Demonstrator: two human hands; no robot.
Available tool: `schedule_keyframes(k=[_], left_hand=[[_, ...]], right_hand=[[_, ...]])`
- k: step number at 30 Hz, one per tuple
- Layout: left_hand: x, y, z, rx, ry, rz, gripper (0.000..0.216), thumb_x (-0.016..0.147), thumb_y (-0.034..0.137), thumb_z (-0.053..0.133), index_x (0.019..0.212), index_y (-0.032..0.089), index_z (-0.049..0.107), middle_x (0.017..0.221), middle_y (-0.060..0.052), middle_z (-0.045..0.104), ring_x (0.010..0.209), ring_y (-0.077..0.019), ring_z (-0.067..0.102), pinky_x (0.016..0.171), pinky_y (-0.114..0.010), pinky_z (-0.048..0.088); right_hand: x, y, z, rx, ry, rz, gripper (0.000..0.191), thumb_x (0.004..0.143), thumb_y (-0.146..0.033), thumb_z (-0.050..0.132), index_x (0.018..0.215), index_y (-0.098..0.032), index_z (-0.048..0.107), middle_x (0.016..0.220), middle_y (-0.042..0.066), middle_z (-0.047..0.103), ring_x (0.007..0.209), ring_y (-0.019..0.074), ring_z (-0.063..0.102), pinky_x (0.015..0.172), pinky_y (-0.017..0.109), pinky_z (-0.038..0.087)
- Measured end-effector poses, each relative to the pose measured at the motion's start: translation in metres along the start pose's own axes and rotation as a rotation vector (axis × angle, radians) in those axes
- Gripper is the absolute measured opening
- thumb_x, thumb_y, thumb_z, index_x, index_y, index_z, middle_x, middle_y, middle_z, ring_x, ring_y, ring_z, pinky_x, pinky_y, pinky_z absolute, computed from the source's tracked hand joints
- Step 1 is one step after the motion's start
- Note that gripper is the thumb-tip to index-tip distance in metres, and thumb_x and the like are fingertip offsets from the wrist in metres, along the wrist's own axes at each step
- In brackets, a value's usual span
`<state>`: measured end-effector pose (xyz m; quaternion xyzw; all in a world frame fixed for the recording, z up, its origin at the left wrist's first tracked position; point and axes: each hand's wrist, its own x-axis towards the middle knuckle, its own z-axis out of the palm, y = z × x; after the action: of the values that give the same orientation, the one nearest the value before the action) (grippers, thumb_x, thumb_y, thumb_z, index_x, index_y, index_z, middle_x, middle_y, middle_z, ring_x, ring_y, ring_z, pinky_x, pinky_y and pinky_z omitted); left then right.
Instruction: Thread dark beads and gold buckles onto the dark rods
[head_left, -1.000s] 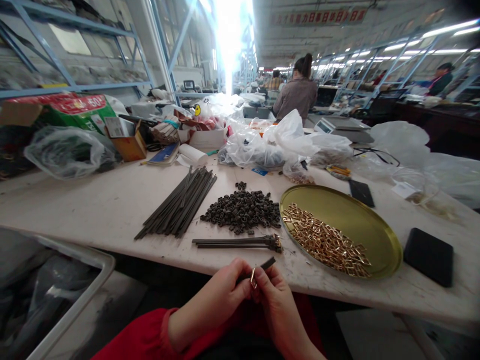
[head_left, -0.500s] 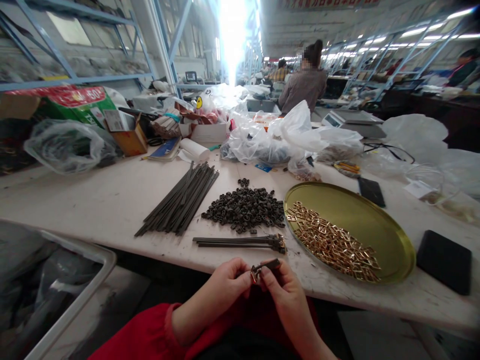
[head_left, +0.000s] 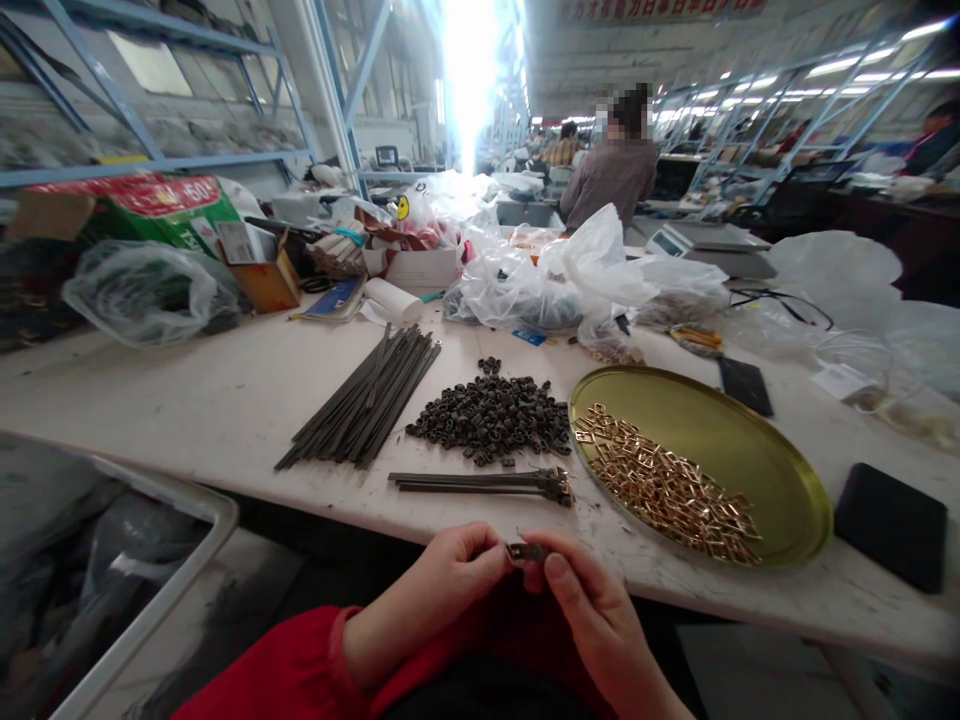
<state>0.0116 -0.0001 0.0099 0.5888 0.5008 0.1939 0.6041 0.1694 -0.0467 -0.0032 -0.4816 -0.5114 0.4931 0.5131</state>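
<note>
My left hand [head_left: 466, 568] and my right hand [head_left: 589, 595] meet at the table's front edge. Between their fingertips they pinch a short visible part of a dark strap [head_left: 528, 553] with a metal buckle [head_left: 514, 549] at its left end; the rest of the strap is hidden. Just beyond, several dark straps with gold buckles [head_left: 476, 484] lie side by side. Behind them is a heap of small dark loops [head_left: 491, 420]. A stack of long dark strips [head_left: 360, 400] lies to the left. Gold rectangular buckles [head_left: 671, 490] fill the near side of a round golden tray [head_left: 720, 410].
A black flat object [head_left: 891, 525] lies right of the tray, with a smaller dark one [head_left: 745, 386] behind it. Plastic bags [head_left: 555, 285], a paper roll [head_left: 390, 300] and boxes crowd the back. A white-rimmed bin [head_left: 217, 530] stands lower left. A person [head_left: 611, 180] is farther off.
My right fingers have shifted their hold on the strap. Its dark end, which pointed up to the right, now lies lower and more level between my hands.
</note>
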Motion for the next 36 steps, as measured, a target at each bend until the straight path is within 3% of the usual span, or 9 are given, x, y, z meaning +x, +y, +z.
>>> schedule_keyframes(k=[5,8,13,19,29,36], left_hand=[[-0.007,0.003,0.001,-0.018,-0.043,-0.05,0.03,0.07,0.044,0.054,0.065,0.014,0.052,0.058,0.005,0.045,0.056,-0.0091,0.038,0.05,-0.019,0.029],[-0.013,0.008,0.002,-0.066,-0.051,-0.064,0.032,0.069,0.045,0.055,0.066,0.013,0.054,0.057,0.004,0.048,0.055,-0.0093,0.039,0.05,-0.02,0.029],[-0.021,0.012,0.004,-0.108,-0.09,-0.072,0.032,0.07,0.045,0.056,0.068,0.013,0.056,0.059,0.002,0.053,0.056,-0.0104,0.042,0.052,-0.021,0.031],[-0.021,0.005,0.009,-0.075,-0.071,-0.085,0.029,0.071,0.041,0.056,0.071,0.012,0.059,0.058,0.002,0.053,0.055,-0.0103,0.042,0.051,-0.02,0.031],[-0.016,0.001,0.012,0.149,-0.044,-0.034,0.022,0.073,0.031,0.052,0.073,0.013,0.064,0.06,0.002,0.055,0.057,-0.0113,0.044,0.052,-0.019,0.033],[-0.013,0.004,0.011,0.298,-0.052,0.069,0.023,0.079,0.028,0.045,0.071,0.015,0.061,0.063,0.002,0.056,0.06,-0.0117,0.047,0.053,-0.02,0.031]], right_hand=[[0.005,-0.011,-0.005,0.207,-0.181,0.189,0.013,0.07,-0.034,0.07,0.077,-0.023,0.068,0.069,-0.001,0.061,0.066,0.0146,0.054,0.063,0.025,0.043],[0.005,-0.011,-0.007,0.354,-0.229,0.306,0.018,0.063,-0.034,0.075,0.074,-0.022,0.068,0.063,-0.002,0.062,0.062,0.0136,0.055,0.062,0.025,0.043],[0.0,-0.002,-0.008,0.487,-0.252,0.336,0.027,0.059,-0.04,0.077,0.075,-0.02,0.069,0.06,0.0,0.065,0.057,0.0138,0.056,0.06,0.026,0.042],[-0.002,0.0,-0.012,0.457,-0.266,0.391,0.017,0.066,-0.033,0.074,0.071,-0.019,0.067,0.058,-0.001,0.064,0.057,0.0116,0.055,0.061,0.023,0.04],[0.005,-0.008,-0.021,0.274,-0.324,0.445,0.017,0.064,-0.033,0.074,0.066,-0.018,0.066,0.068,-0.001,0.059,0.067,0.0131,0.052,0.064,0.023,0.039],[0.001,0.006,-0.016,0.182,-0.211,0.427,0.013,0.067,-0.029,0.071,0.072,-0.019,0.063,0.062,-0.004,0.057,0.059,0.011,0.049,0.057,0.021,0.038]])
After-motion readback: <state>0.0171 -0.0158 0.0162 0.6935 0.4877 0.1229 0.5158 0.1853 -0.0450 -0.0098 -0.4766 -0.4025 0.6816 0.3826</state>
